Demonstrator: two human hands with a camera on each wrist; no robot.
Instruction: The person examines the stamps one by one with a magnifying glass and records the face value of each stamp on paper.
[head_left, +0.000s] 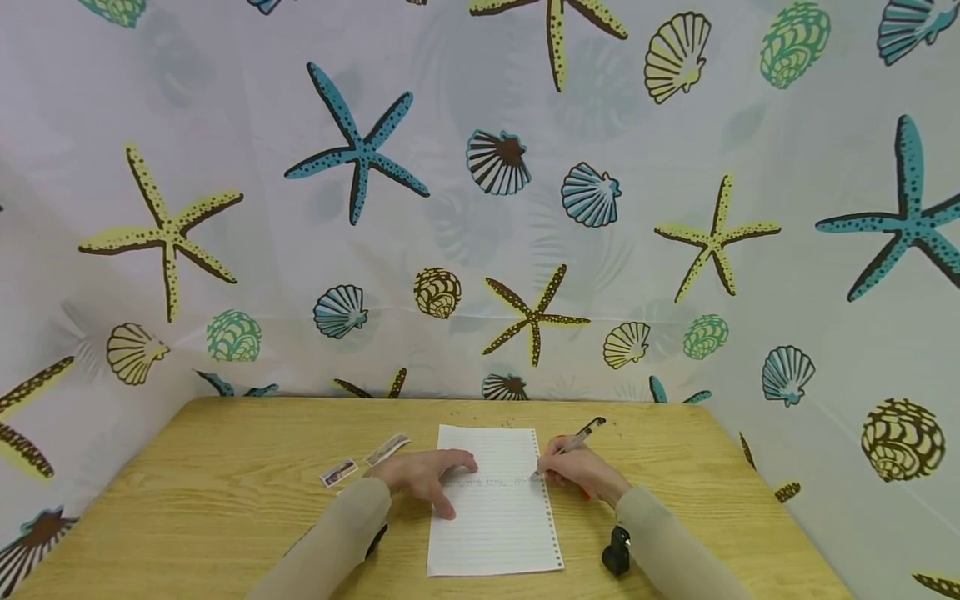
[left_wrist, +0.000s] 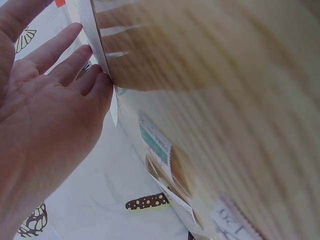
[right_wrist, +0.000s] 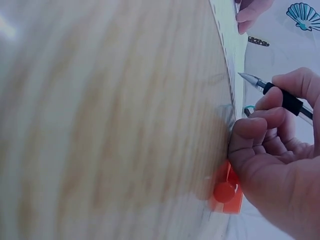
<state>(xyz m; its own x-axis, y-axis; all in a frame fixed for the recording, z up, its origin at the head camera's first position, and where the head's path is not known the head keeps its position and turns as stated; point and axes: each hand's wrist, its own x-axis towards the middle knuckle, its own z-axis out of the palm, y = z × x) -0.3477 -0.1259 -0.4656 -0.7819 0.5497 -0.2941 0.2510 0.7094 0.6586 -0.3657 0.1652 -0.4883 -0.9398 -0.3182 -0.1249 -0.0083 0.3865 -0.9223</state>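
Observation:
A lined sheet of paper [head_left: 491, 533] with punched holes along its right edge lies on the wooden table. A row of faint handwriting crosses it. My right hand [head_left: 581, 471] pinches a pen [right_wrist: 285, 97] with a black grip and clear barrel, its tip at the right end of the writing. Fingers spread, my left hand [head_left: 427, 475] rests on the left part of the sheet. In the left wrist view, the fingertips [left_wrist: 102, 82] of that hand touch the paper's edge. A red-orange plastic object [right_wrist: 227, 192] sits beside my right hand, partly hidden by it in the head view.
Left of the sheet lie stamp-like slips, one flat [head_left: 339, 472] and another farther back [head_left: 387, 448]. More of them show in the left wrist view, including a curled slip [left_wrist: 172, 192]. A white curtain [head_left: 450, 233] printed with starfish and shells surrounds the wooden table [head_left: 187, 500].

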